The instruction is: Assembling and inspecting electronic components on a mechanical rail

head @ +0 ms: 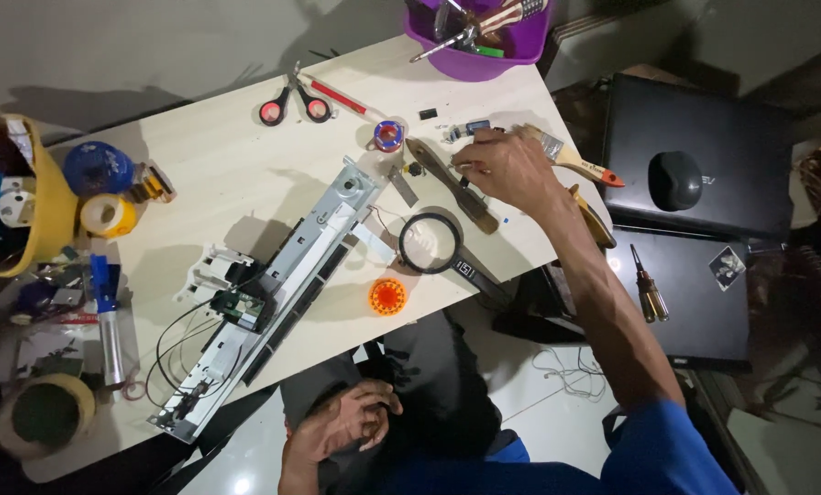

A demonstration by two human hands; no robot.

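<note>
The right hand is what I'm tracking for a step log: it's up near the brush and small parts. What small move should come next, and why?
Probably close the fingertips on the small dark part and lift it. The right hand is stretched across the table, fingertips pinching down beside the paintbrush. The left hand rests idle on the lap.

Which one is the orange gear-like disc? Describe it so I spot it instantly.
Start at the long grey metal assembly lying diagonally across the pale wooden table. Just right of its middle, below the round black-rimmed magnifying glass, sits the small round orange ridged disc. It is the only bright orange thing there.
</note>
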